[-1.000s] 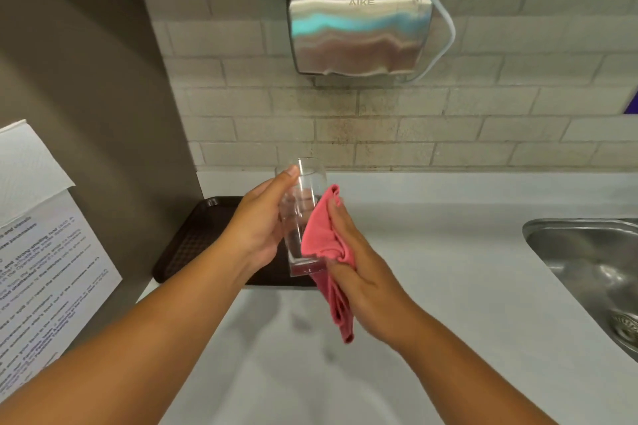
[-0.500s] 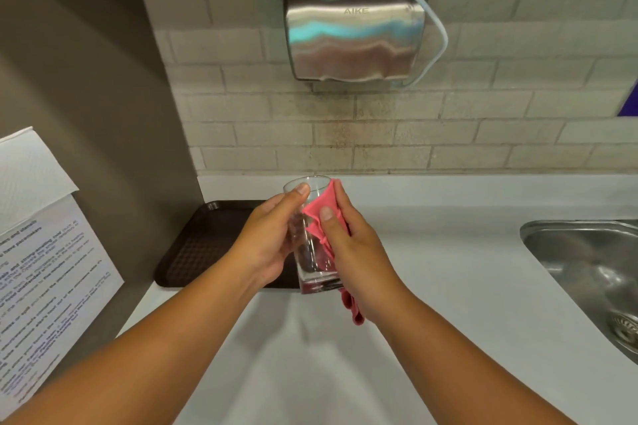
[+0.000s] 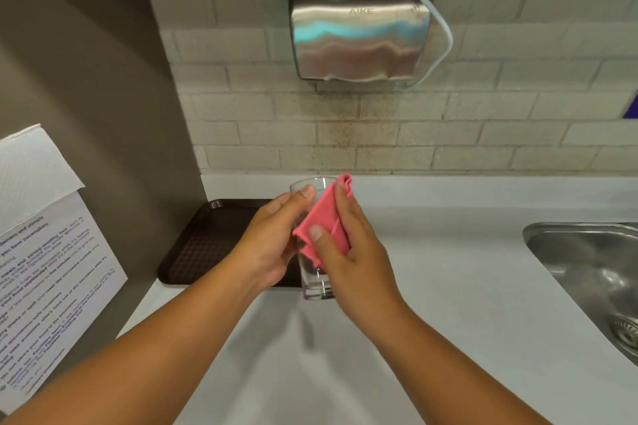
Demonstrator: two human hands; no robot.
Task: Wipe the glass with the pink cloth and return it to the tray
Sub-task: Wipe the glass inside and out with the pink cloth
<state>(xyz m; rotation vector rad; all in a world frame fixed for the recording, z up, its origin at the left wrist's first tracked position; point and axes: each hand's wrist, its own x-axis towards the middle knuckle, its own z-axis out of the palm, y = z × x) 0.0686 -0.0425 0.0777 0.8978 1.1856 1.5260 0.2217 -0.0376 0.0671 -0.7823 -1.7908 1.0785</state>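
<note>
Fingers of the left hand [image 3: 272, 245] wrap the glass [image 3: 316, 272] at frame centre; right hand [image 3: 348, 252] clamps the pink cloth [image 3: 326, 221] against its side. White counter [image 3: 448, 269] lies open toward the sink [image 3: 593, 272] at right, brown tray [image 3: 207, 241] bare at left.

The glass [image 3: 316, 281] in the left hand [image 3: 272, 245] is clear and smooth, its thick base glossy. The pink cloth [image 3: 324, 221] under the right hand [image 3: 352, 252] looks soft and matt. Left of the hands, the dark brown tray [image 3: 207, 245] is plastic with a waffled texture. Beneath them the white counter [image 3: 448, 286] is smooth and matt. Above, the hand dryer [image 3: 359, 38] is brushed metal; to the right, the sink [image 3: 593, 266] is shiny steel.
</note>
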